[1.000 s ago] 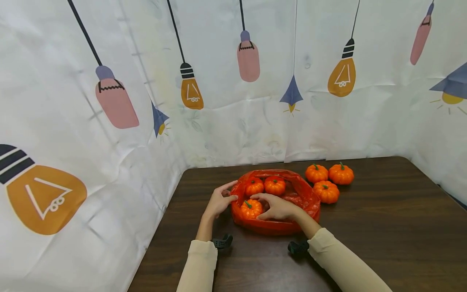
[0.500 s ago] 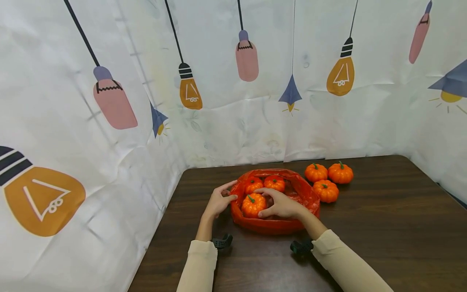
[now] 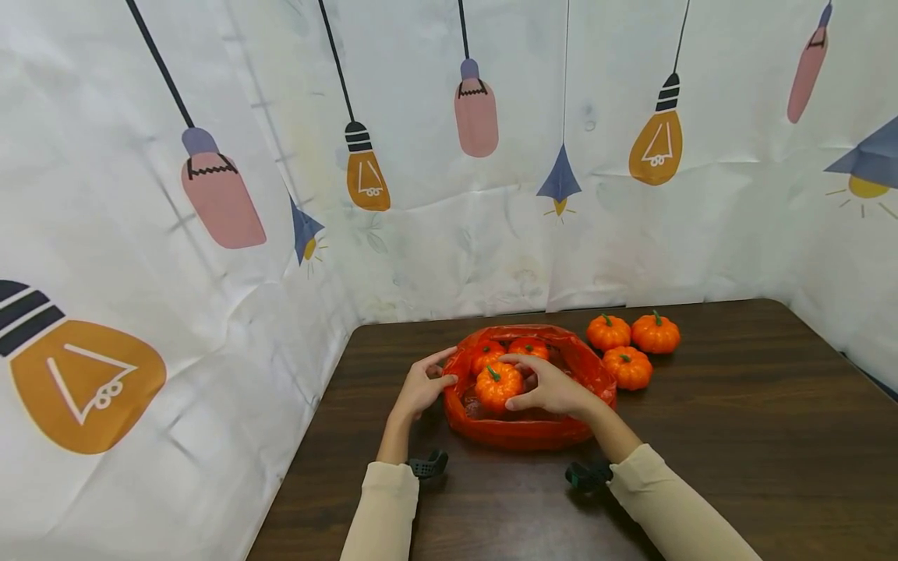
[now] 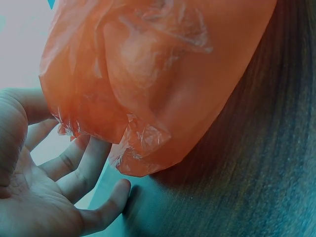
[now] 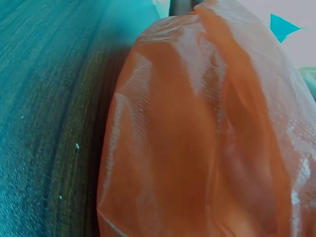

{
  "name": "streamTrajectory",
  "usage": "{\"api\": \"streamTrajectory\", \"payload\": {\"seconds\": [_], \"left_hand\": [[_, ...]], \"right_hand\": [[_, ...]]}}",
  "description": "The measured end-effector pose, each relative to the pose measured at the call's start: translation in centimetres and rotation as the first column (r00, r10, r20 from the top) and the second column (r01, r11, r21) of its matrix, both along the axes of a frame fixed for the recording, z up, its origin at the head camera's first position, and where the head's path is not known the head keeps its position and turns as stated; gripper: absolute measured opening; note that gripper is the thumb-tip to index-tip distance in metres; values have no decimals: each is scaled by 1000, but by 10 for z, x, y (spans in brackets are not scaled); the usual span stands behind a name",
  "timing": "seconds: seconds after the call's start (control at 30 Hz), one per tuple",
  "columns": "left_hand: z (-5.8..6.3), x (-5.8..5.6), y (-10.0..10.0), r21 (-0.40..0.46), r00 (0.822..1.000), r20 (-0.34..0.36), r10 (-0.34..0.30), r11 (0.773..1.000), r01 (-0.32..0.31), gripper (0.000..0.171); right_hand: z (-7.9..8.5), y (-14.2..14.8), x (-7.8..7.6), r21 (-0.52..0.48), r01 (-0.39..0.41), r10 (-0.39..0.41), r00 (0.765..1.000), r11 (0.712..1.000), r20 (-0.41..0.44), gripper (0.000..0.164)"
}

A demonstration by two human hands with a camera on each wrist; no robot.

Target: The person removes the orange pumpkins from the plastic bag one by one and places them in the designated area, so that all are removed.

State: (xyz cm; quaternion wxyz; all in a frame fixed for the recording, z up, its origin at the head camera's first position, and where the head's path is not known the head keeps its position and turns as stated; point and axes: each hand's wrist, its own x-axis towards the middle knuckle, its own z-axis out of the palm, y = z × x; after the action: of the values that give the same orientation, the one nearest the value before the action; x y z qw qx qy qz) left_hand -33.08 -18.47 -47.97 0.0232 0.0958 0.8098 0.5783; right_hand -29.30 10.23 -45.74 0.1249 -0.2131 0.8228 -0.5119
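Observation:
A red plastic bag (image 3: pixel 522 436) lies on the table with its mouth spread wide. My left hand (image 3: pixel 418 386) grips the bag's left rim; in the left wrist view its fingers (image 4: pixel 81 168) reach under the plastic edge. My right hand (image 3: pixel 550 387) reaches over the bag's mouth and holds a small orange pumpkin (image 3: pixel 496 389) from its right side, thumb in front and fingers behind. Two more pumpkins sit at the back of the bag, a left one (image 3: pixel 484 354) and a right one (image 3: pixel 528 345) partly hidden. In the right wrist view the bag's side (image 5: pixel 173 133) covers the hand.
Three more orange pumpkins stand just right of the bag: a near one (image 3: pixel 627 368), a back left one (image 3: pixel 608 332) and a back right one (image 3: pixel 655 333). The dark wooden table (image 3: pixel 744 436) ends at a white lamp-printed curtain (image 3: pixel 449 257) behind and left.
The right hand has raised the pumpkin from the bag's front left and moved it rightward, so it now covers part of the pumpkins behind. The left hand has stayed at the rim.

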Motion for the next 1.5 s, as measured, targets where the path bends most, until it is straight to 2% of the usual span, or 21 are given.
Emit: {"api": "streamTrajectory", "payload": {"seconds": [0.17,0.67,0.93,1.17,1.5], "left_hand": [[0,0,0,-16,1000,-11,0,1000,-1,53],[1,0,2,-15,1000,-1,9,1000,-9,54],[1,0,2,5,1000,9,-2,1000,2,55],[31,21,5,33,999,35,-41,999,40,56],[31,22,5,22,999,31,-30,999,29,55]], "right_hand": [[3,5,1,-29,17,-17,1000,999,15,79],[9,23,6,-29,55,-55,998,998,-6,81],[9,40,12,-37,106,-106,994,994,-14,78],[9,51,18,-36,119,-120,992,992,-47,77],[12,67,28,-29,139,-141,989,990,-41,80]]}}
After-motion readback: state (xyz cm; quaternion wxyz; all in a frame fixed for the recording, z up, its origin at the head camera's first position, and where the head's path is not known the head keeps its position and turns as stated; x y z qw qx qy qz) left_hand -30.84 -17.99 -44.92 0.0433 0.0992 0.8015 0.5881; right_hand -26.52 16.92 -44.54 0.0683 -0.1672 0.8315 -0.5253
